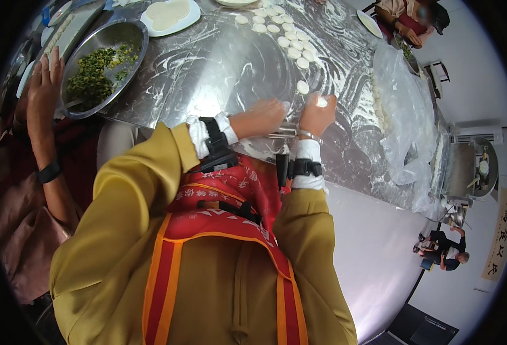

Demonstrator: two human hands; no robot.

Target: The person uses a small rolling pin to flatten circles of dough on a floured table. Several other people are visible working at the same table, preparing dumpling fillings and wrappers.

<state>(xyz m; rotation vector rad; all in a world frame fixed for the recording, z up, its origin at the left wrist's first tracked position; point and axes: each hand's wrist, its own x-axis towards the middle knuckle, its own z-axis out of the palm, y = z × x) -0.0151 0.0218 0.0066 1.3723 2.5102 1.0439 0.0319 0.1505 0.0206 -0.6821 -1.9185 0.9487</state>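
My left hand (262, 117) is curled over the floured metal table (201, 77), close to its near edge. Pale white shows at its fingertips; whether it holds anything is hidden. Just to the right, my right hand (319, 113) is closed, with a small white lump, apparently dough (322, 102), showing among its fingers. A shiny metal cylinder (284, 130) lies between my wrists, partly hidden. One flattened dough round (302, 87) rests just beyond my right hand. Farther off is a cluster of similar dough rounds (296, 45).
A steel bowl of chopped green and yellow filling (90, 79) stands left, beside a co-worker's hand (44, 77). Behind it, a white plate (188, 21) bears flat dough sheets. Clear plastic sheeting (402, 108) lies right, beside a row of dough pieces (377, 103). Another person (408, 21) sits far right.
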